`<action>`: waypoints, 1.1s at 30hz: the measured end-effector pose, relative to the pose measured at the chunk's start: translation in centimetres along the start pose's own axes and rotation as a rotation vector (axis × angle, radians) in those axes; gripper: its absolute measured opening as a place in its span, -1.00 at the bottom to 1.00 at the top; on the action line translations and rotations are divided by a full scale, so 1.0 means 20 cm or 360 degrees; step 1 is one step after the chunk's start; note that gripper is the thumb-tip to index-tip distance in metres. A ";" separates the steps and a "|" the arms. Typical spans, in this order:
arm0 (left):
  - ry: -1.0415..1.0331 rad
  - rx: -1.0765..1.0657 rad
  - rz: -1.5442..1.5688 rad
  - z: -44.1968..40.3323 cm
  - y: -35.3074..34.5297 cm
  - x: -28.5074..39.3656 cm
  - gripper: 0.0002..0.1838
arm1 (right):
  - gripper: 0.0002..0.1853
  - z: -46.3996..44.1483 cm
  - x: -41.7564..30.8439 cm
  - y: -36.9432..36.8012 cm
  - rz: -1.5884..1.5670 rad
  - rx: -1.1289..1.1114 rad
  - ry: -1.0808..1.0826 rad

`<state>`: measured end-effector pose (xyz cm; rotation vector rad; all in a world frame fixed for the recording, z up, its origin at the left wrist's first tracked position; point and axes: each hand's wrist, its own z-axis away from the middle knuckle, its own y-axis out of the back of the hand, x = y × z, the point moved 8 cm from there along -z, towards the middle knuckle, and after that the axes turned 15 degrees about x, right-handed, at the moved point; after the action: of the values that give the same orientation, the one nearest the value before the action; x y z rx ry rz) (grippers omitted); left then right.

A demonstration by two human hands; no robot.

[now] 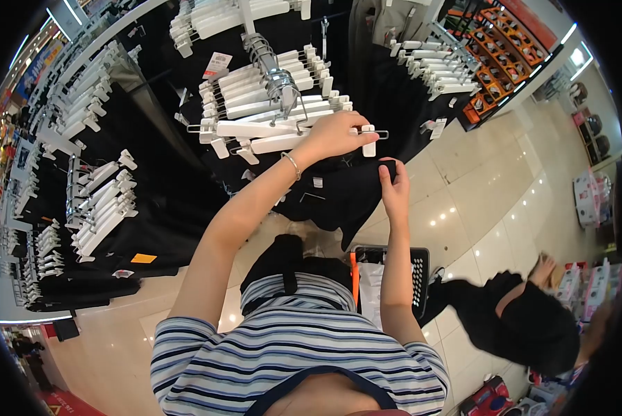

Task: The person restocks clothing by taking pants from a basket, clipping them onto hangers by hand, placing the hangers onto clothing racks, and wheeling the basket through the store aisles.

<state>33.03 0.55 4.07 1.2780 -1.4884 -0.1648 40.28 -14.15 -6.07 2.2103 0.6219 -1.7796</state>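
Tiles point(463, 201), glossy and pale — black garment point(339, 208), white hanger point(273, 144), orange shelving point(502, 62) beyond.

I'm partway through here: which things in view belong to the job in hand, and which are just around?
In the job:
- left hand, gripping the clip end of the front white hanger
- right hand, pinching the black garment's edge

Just around:
- basket
- orange rack
- orange tag
- person in black

The left hand point(339, 134) has its grip on a white hanger point(275, 143); the right hand point(395, 188) pinches black cloth point(349, 191).
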 end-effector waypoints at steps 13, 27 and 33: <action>0.0069 0.0014 0.0082 -0.02 -0.02 -0.04 -0.60 | -0.90 -0.03 -0.02 0.01 -0.0058 0.0133 0.0104; 0.0250 -0.0040 0.0419 -0.09 -0.06 -0.10 -0.65 | -0.89 -0.13 -0.04 -0.03 -0.0032 -0.0007 0.0070; 0.0236 0.0069 0.0333 -0.05 -0.02 -0.05 -0.70 | -0.88 -0.14 0.01 -0.05 -0.0149 -0.0007 -0.0028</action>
<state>33.94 1.73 3.47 1.1341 -1.4925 0.0981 42.24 -11.99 -5.43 2.1943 0.7361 -1.8383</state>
